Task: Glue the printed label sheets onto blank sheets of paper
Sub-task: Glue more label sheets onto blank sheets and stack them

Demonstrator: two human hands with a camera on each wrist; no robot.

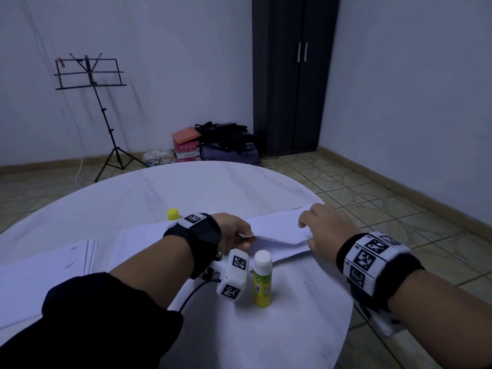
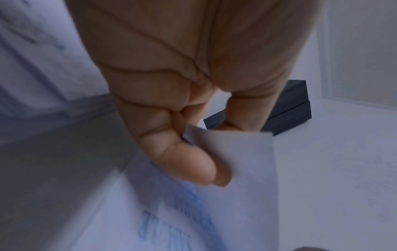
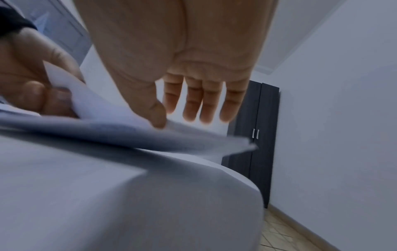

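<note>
Head view shows my left hand (image 1: 234, 231) pinching the near corner of a white sheet (image 1: 279, 230) between thumb and fingers, lifting that edge off the round table (image 1: 186, 193). My right hand (image 1: 326, 230) lies on the same sheet with straight, slightly spread fingers (image 3: 207, 101), the thumb touching the raised edge. 1 glue stick (image 1: 262, 278) stands upright just in front of the sheet, a yellow cap (image 1: 173, 214) behind my left wrist. Printed sheets (image 1: 48, 267) lie stacked at the left.

White sheet (image 1: 279, 233) lifted off table; capped glue stick (image 1: 262, 279) upright nearby.
</note>
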